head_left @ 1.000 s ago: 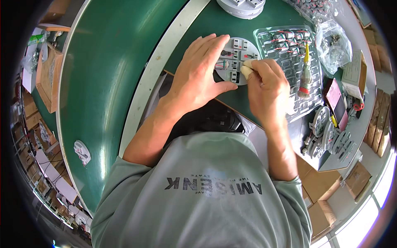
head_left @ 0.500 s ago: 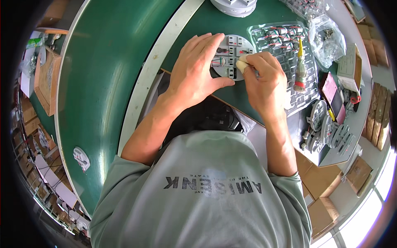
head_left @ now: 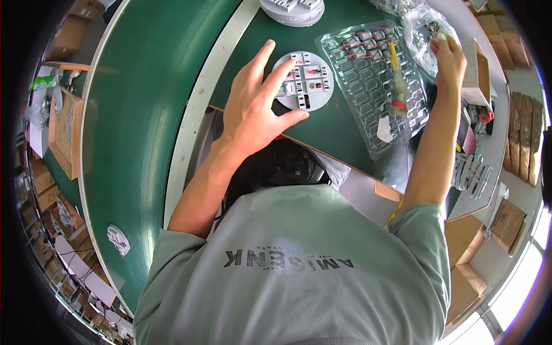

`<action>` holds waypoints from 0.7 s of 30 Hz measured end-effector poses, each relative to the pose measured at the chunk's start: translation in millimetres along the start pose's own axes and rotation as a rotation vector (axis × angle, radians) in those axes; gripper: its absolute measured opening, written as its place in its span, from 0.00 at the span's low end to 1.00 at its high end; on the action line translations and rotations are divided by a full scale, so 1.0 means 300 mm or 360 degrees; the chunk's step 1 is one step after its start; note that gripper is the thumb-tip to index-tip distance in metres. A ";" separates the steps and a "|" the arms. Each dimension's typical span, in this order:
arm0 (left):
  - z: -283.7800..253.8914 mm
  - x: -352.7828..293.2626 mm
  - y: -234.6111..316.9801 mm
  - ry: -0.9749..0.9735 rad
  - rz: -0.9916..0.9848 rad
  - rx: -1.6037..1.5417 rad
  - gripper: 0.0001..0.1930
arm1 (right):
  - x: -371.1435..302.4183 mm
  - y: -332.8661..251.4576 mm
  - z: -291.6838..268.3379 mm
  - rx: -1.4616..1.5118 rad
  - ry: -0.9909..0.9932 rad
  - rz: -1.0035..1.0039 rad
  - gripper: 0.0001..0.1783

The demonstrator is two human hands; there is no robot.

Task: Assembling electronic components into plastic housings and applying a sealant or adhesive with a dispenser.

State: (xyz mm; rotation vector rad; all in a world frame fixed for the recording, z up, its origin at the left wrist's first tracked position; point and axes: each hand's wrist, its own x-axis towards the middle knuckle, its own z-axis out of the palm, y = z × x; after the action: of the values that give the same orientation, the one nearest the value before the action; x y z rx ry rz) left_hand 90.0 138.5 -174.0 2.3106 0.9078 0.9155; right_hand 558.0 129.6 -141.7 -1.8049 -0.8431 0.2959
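A round light-grey plate (head_left: 323, 100) lies on the green table, fitted with rows of small blocks and several small parts, some red and black. My left hand (head_left: 253, 100) is at its left side, fingers spread, index finger over the plate and thumb by its lower edge; it grips nothing. At the far right, my right hand (head_left: 451, 62) reaches to a clear plastic bag (head_left: 413, 27) of small metal pieces. Its fingers are bent together, a pale cover on one fingertip, and whatever is between them is too small to make out.
A clear moulded tray (head_left: 352, 95) holds several small motors with red wires. Across it lies a yellow-handled brush (head_left: 398, 86), near a white scrap (head_left: 384, 129). Stacked grey discs (head_left: 292, 16) stand at the back. An open carton (head_left: 476, 77) is at right; a grey part (head_left: 118, 240) lies left.
My right hand has left the plate and moved right and away to the bag. My left hand stays beside the plate, its fingers spread wider. The view has shifted a little.
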 end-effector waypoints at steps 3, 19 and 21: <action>-0.027 -0.007 0.015 -0.0051 0.0189 0.0205 0.47 | 0.160 0.119 0.048 -0.0922 -0.0173 -0.0268 0.26; -0.083 -0.159 -0.040 -0.0139 0.0486 0.0133 0.33 | 0.308 0.143 0.079 -0.1486 -0.0460 -0.0261 0.25; -0.079 -0.150 -0.013 -0.0070 0.0431 0.0055 0.31 | 0.301 0.157 0.092 -0.1416 -0.0411 -0.0243 0.26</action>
State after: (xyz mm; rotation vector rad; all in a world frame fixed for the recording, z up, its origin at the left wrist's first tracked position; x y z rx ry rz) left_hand 46.1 112.8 -179.3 2.5148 0.6055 0.9583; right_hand 626.3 201.5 -177.7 -2.5265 -1.4370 0.0410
